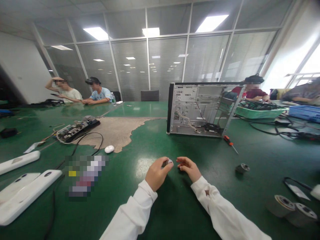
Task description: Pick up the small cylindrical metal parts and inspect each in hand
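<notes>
My left hand point(157, 173) is closed, with a small round pale piece point(170, 162) pinched between thumb and fingers. Its exact kind cannot be made out. Just to its right, my right hand point(188, 167) has its fingers loosely curled and apart, with nothing visible in them and a narrow gap to the piece. Both hands are over the green table point(172, 216). A grey metal cylinder point(242, 168) lies right of my right hand. Beyond the hands stands a computer case point(200, 110) with its side panel off, and an orange-handled screwdriver point(228, 140) lies by its corner.
More grey cylinders point(281, 206) stand at the near right. A green basket point(261, 112) of cables sits far right. On the left are white plastic housings point(32, 196), an opened circuit-board assembly point(78, 130), a black cable point(53, 203) and a white oval piece point(109, 149). Several people sit around.
</notes>
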Demonstrator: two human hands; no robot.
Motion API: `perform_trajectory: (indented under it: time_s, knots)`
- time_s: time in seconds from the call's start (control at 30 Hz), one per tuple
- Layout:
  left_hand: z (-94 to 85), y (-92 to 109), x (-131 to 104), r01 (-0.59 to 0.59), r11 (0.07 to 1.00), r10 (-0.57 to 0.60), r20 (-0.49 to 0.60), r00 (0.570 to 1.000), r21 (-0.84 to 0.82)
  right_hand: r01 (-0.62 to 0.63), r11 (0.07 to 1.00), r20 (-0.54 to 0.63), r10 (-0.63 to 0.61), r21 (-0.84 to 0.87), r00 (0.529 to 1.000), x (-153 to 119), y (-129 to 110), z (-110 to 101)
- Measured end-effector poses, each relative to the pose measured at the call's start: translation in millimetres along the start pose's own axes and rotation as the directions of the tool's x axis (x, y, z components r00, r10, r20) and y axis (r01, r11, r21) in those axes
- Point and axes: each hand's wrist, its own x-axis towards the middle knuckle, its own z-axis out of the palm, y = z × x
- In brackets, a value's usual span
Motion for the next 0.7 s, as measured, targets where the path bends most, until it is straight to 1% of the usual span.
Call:
perform_trajectory:
  time_s: [0.07, 0.13, 0.2, 0.27, 0.3, 0.33, 0.4, 0.47, 0.57, 0.7]
  knots:
    - [-1.1, 8, -1, 0.018, 0.998, -0.017, 0.021, 1.0, -0.055, 0.0, 1.0, -0.001, 0.0, -0.002, 1.0, 0, 1, 0]
    - [-1.5, 14, -2, 0.063, 0.989, -0.056, 0.05, 0.997, -0.137, -0.002, 1.0, -0.003, 0.002, -0.009, 1.0, 1, 1, 0]
    - [-0.4, 16, -2, 0.091, 0.981, -0.077, 0.083, 0.994, -0.169, -0.001, 1.0, -0.003, 0.001, -0.014, 1.0, 1, 1, 0]
    - [2.6, 12, -2, 0.053, 0.993, -0.045, 0.075, 0.996, -0.109, 0.0, 1.0, -0.002, 0.0, -0.014, 1.0, 1, 1, -1]
    - [4.5, 8, -2, 0.016, 0.998, -0.013, 0.049, 0.999, -0.055, -0.001, 1.0, 0.0, 0.001, -0.014, 1.0, 1, 2, -1]
    - [6.5, 4, -2, -0.023, 1.0, 0.023, -0.002, 1.0, 0.004, -0.002, 1.0, 0.001, 0.002, -0.012, 1.0, 1, 2, -1]
    - [10.1, -5, -1, -0.06, 0.993, 0.066, -0.051, 0.997, 0.104, -0.004, 1.0, 0.004, 0.004, -0.008, 1.0, 2, 3, -1]
    - [12.4, -10, 0, -0.07, 0.988, 0.076, -0.037, 0.996, 0.14, -0.003, 1.0, 0.005, 0.003, -0.008, 1.0, 2, 4, -1]
    - [13.5, -12, 2, -0.034, 0.995, 0.035, -0.003, 0.999, 0.093, 0.0, 1.0, -0.004, 0.0, -0.009, 1.0, 3, 5, -1]
    - [13.1, -13, 3, 0.062, 0.998, -0.062, -0.005, 0.998, -0.033, 0.01, 1.0, -0.01, -0.01, -0.017, 1.0, 2, 2, 0]
